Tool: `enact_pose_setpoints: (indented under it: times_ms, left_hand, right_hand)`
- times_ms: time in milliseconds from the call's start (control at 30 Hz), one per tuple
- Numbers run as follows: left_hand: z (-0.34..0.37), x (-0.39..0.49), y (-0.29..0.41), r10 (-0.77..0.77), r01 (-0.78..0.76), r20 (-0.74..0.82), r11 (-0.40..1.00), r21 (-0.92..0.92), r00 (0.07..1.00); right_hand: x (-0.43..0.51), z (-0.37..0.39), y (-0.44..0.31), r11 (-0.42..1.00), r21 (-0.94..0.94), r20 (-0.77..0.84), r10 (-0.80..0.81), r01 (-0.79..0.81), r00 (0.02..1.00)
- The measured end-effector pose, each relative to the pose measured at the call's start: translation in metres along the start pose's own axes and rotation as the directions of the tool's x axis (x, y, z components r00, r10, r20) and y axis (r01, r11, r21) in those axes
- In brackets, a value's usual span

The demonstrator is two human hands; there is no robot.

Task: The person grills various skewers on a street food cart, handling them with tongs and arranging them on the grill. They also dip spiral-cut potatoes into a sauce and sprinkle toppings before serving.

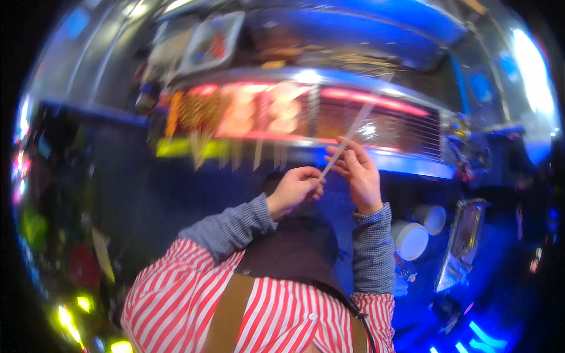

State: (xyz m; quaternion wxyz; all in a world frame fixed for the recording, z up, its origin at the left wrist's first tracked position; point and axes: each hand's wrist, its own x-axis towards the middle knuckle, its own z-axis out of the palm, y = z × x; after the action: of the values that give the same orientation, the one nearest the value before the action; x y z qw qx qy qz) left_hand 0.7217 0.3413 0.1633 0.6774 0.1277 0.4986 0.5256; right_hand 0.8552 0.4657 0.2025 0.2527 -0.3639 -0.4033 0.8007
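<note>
A long pale stick or thin strip [353,128] slants up and to the right between my two hands. My left hand [298,189] pinches its lower end. Around its middle are the thumb and fingers of my right hand [355,170], higher and to the right. The stick's upper part is blurred and crosses in front of a long metal grill [397,167] that glows red. Skewered food lies on the grill's left half: an orange skewer [173,114], a bundle of brownish skewers [201,110] and pale round pieces [284,108], with stick ends hanging over the near edge.
Behind the grill lie many loose skewers [353,59], and a translucent plastic bin [212,42] stands at the back left. Low on the right are white lidded buckets [411,241] and a foil-like metal tray [461,242]. Wire mesh covers the grill's right end.
</note>
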Motion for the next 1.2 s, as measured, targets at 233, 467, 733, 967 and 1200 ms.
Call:
enact_pose_setpoints:
  times_ms: [233,467,733,967,1200]
  left_hand:
    - [-0.067,-0.143,-0.069,-0.053,0.054,-0.167,0.999,0.0,0.985]
    - [-0.19,-0.18,-0.074,0.35,-0.25,-0.175,0.87,0.424,0.92]
    - [-0.405,-0.097,-0.042,0.131,0.005,-0.566,0.973,0.232,0.814]
    - [-0.438,-0.111,-0.012,-0.111,0.095,-0.25,0.992,-0.078,0.962]
    - [-0.457,-0.114,0.026,-0.126,0.125,0.003,0.983,-0.133,0.992]
  right_hand:
    - [-0.077,0.089,0.114,0.988,-0.15,0.044,-0.038,0.045,0.998]
    - [-0.076,0.144,0.175,0.993,-0.099,-0.088,0.054,-0.063,0.995]
    - [0.006,0.244,0.246,0.984,-0.156,-0.281,0.04,-0.086,0.959]
    - [0.107,0.334,0.294,0.864,-0.495,-0.247,-0.035,-0.095,0.968]
    - [0.133,0.355,0.301,0.829,-0.556,-0.251,-0.106,-0.054,0.962]
